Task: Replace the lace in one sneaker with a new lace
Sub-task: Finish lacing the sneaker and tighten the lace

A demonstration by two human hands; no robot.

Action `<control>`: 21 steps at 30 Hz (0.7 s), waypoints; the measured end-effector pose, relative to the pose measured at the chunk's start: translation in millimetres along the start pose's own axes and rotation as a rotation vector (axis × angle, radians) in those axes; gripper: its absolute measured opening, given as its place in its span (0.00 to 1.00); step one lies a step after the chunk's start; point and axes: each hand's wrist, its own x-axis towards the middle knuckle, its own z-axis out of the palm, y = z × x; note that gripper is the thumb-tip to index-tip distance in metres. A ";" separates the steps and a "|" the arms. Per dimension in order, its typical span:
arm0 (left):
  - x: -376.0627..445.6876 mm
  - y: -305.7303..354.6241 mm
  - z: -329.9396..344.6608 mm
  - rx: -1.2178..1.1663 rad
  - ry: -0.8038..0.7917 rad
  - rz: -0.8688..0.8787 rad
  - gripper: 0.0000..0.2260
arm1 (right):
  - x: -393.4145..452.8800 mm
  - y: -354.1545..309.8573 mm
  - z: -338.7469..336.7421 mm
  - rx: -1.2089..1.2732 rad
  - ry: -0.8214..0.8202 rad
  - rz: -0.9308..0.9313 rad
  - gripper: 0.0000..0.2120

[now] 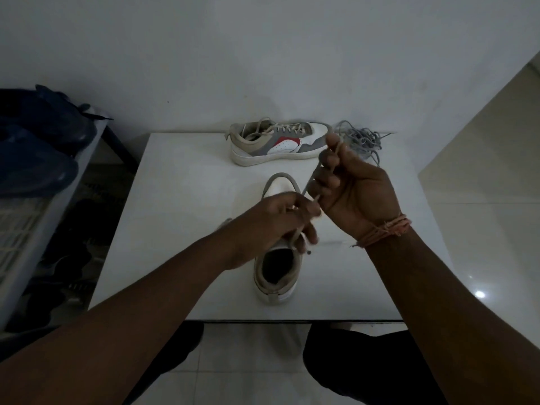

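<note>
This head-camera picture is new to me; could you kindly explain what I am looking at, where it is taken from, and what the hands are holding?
There is no machine here: a person wears a camera on the head, looking down at their own arms. On the white table stands a sneaker, heel towards the wearer. The left hand steadies it and pinches the beige lace. The right hand, with a thread band on its wrist, grips that lace higher up and holds it taut. Farther back lie a second, laced sneaker and a loose grey lace.

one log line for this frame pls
phase: unlacing | left hand: grips near beige-and-white sneaker | right hand: pulls beige lace | grey lace bundle: beside far sneaker on white table
</note>
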 end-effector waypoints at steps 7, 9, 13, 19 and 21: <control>-4.4 10.2 -40.6 0.638 0.202 -0.147 0.12 | 3.0 -6.2 -33.7 -0.797 0.874 -0.005 0.10; -10.7 9.4 -57.5 0.702 0.109 -0.343 0.09 | 4.5 -5.6 -38.0 -0.871 0.915 0.012 0.10; -18.3 11.6 -75.2 0.686 0.112 -0.516 0.09 | 2.5 -8.5 -47.0 -1.114 0.985 -0.047 0.12; -17.5 16.6 -82.6 0.768 0.305 -0.415 0.16 | -2.9 5.6 -40.4 -1.543 0.952 0.158 0.20; -12.9 16.6 -70.7 0.645 0.392 -0.292 0.15 | -7.0 19.8 -25.6 -1.796 0.869 0.115 0.29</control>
